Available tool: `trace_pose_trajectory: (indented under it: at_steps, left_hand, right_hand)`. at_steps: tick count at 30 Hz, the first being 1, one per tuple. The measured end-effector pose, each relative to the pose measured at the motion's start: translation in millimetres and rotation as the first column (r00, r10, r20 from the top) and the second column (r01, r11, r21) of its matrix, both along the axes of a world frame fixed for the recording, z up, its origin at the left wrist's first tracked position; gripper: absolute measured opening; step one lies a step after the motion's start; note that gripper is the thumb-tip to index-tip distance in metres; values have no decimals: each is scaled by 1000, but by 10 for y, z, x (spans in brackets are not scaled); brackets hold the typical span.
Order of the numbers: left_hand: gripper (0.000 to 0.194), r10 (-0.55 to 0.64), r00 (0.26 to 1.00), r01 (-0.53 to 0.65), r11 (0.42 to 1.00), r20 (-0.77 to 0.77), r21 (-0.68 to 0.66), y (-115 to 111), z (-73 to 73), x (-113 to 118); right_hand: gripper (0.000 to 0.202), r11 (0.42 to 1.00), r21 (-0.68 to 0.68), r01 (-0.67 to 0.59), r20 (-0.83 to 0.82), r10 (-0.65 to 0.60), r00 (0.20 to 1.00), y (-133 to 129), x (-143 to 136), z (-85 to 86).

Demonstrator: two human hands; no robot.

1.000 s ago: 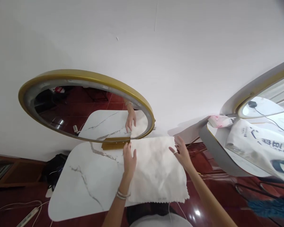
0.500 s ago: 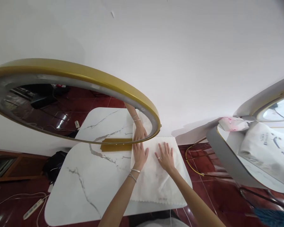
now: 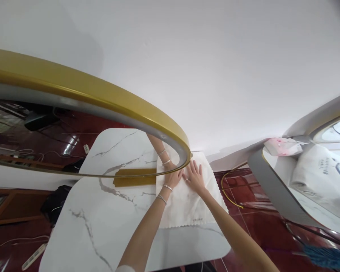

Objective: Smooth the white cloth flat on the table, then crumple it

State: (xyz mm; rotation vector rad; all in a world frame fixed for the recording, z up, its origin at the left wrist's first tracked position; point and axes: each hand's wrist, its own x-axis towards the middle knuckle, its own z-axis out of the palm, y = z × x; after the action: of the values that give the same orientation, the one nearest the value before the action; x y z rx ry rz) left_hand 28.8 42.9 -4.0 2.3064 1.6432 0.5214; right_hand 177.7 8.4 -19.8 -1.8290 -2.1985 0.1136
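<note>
Since the frame 0.5 s ago, we see the white cloth (image 3: 192, 207) shifted away from us on the table (image 3: 113, 223), toward the wall (image 3: 229, 75), and a broader bare strip lies along the near edge. The left hand (image 3: 174, 178) is now nearer the right hand (image 3: 195, 177), and our view sits closer to the mirror (image 3: 102, 88).

We have the right hand palm down on the cloth's far part, fingers stretched and somewhat spread, gripping nothing that we can see. The left hand also rests on the cloth, beside the mirror's rim, its tips close to the right thumb. Its fingers blend with rim and reflection, so we cannot tell how widely they part. We count 2 bracelets on that wrist.

The cloth's left edge meets the gold base (image 3: 134, 178) below the mirror; its scalloped right edge runs along the table's right side, above the red floor (image 3: 266, 234). To the left we have wide bare tabletop. Above the hands, the mirror's rim leaves little room. Well apart on the right, a 2nd table (image 3: 283, 196) bears a pink-and-white packet (image 3: 283, 146) and a printed white bag (image 3: 323, 181).
</note>
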Motion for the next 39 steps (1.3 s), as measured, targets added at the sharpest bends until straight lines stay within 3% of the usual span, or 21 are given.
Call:
trace_pose_trajectory:
  at_steps: [5,8,10,14,19,21,25,27,29,34,37,39]
  left_hand:
    - [56,-31,999,31,1000,-12,1,-190,36,169]
    - [59,6,999,-5,1000,-43,15,-370,28,140]
    - [61,1,998,0,1000,-68,23,-442,17,99]
    - [60,-30,996,31,999,-83,17,-326,25,170]
    - [50,-223,973,225,974,-63,30,95,57,619]
    - [48,-233,970,235,971,-66,31,220,51,781]
    - [48,-207,976,210,977,-73,42,199,34,903]
    - [49,-209,975,212,976,-73,48,-16,44,859]
    - [48,-187,980,191,980,-71,53,-389,69,746]
    - [57,45,992,-38,997,-116,61,-1731,119,256]
    - [61,73,978,-64,997,-195,54,-2430,91,-21]
    - [62,61,974,-47,996,-220,70,-2734,57,-141]
  right_hand:
    - [62,988,82,133,-25,-131,991,-760,238,-32]
    - [64,991,65,115,-3,-115,993,-1223,344,-14]
    - [66,994,53,91,16,-92,996,-1393,361,6]
    - [69,995,44,86,41,-88,995,-1303,328,44]
    - [64,998,17,65,87,-67,994,-843,346,66]
    - [62,998,9,68,105,-69,992,-733,376,64]
    - [61,995,34,96,120,-99,988,-765,433,57]
    - [62,993,56,103,114,-108,988,-896,454,58]
    - [65,992,72,105,109,-113,988,-1082,471,61]
    - [65,990,67,125,90,-131,987,-1638,495,78]
    - [64,990,58,132,71,-136,988,-1947,474,89]
    - [64,990,65,125,59,-129,990,-2120,448,86]
